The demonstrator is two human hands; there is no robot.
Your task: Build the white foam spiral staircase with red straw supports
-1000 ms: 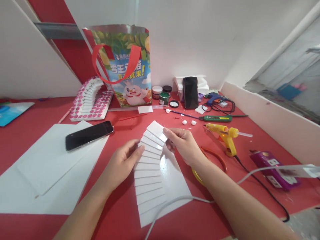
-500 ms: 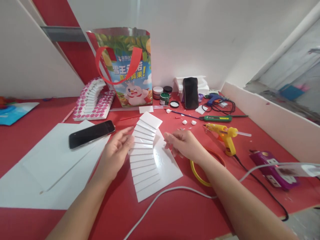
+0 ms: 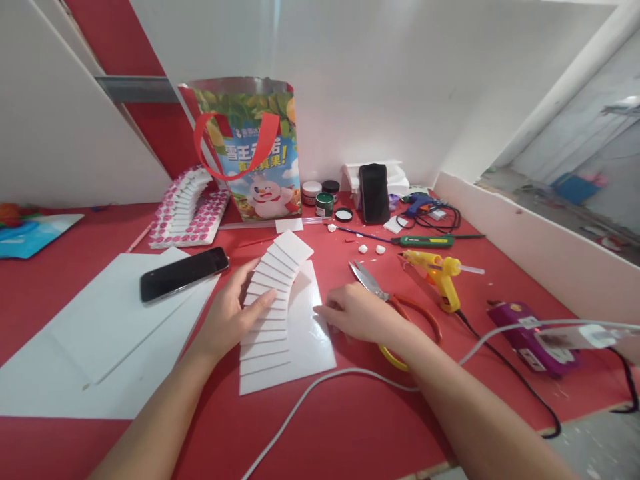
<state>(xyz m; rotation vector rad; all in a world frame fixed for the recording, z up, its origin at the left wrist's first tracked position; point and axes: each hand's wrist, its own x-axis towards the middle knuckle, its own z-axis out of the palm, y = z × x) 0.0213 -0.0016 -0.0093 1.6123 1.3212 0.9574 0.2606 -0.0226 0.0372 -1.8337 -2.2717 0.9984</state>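
Observation:
A white foam-board staircase model (image 3: 273,293), a fan of stacked steps on a glossy white base sheet (image 3: 305,333), lies flat on the red table (image 3: 350,427). My left hand (image 3: 233,313) rests on the lower steps with fingers spread flat, pressing them down. My right hand (image 3: 357,317) lies at the base sheet's right edge, fingers curled with the tips touching the sheet. Scissors with orange and yellow handles (image 3: 395,310) lie just behind my right hand.
A black phone (image 3: 184,273) lies on white sheets (image 3: 75,347) at left. A second, pink-dotted staircase (image 3: 187,207) and a printed bag (image 3: 250,160) stand behind. A yellow glue gun (image 3: 435,273), purple power strip (image 3: 530,337), paint jars (image 3: 323,197), upright phone (image 3: 374,193) and cables lie to the right.
The staircase was held up in both hands, then came down flat on the table and shifted left. My right hand let go of the top step and dropped to the sheet's edge.

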